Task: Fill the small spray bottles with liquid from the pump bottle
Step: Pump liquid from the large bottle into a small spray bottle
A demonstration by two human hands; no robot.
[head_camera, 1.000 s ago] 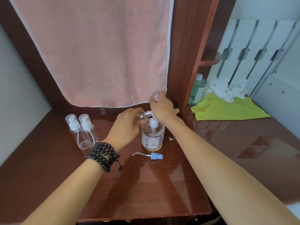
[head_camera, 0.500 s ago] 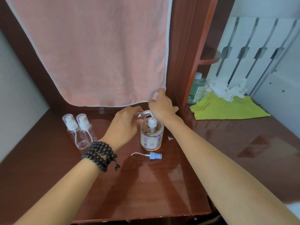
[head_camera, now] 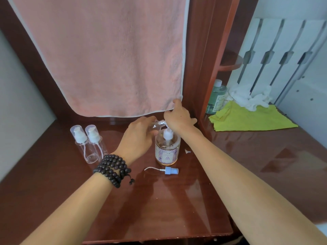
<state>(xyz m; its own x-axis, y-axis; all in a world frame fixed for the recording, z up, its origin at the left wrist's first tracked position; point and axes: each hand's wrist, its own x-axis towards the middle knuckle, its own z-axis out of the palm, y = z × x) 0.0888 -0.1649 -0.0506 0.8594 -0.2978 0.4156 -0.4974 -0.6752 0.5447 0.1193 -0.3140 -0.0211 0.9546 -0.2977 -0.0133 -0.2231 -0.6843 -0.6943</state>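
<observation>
A pump bottle (head_camera: 167, 150) with amber liquid and a flowery label stands mid-desk. My left hand (head_camera: 138, 137) grips a small clear bottle (head_camera: 155, 125), tilted with its neck against the pump's spout. My right hand (head_camera: 178, 116) rests on top of the pump head, index finger raised; the head itself is hidden under the palm. A blue spray cap (head_camera: 170, 170) with its thin tube lies on the desk just in front of the pump bottle. Two capped small clear bottles (head_camera: 88, 144) stand side by side to the left.
A pink towel (head_camera: 109, 55) hangs behind the bottles. Right of a wooden post (head_camera: 208, 68) lie a yellow-green cloth (head_camera: 247, 119), white crumpled tissue (head_camera: 247, 98) and a green bottle (head_camera: 216, 96). The brown desk (head_camera: 159, 209) ends at a front edge near me.
Both hands stay at the pump head with the small bottle against the spout. Only the view shifts slightly.
</observation>
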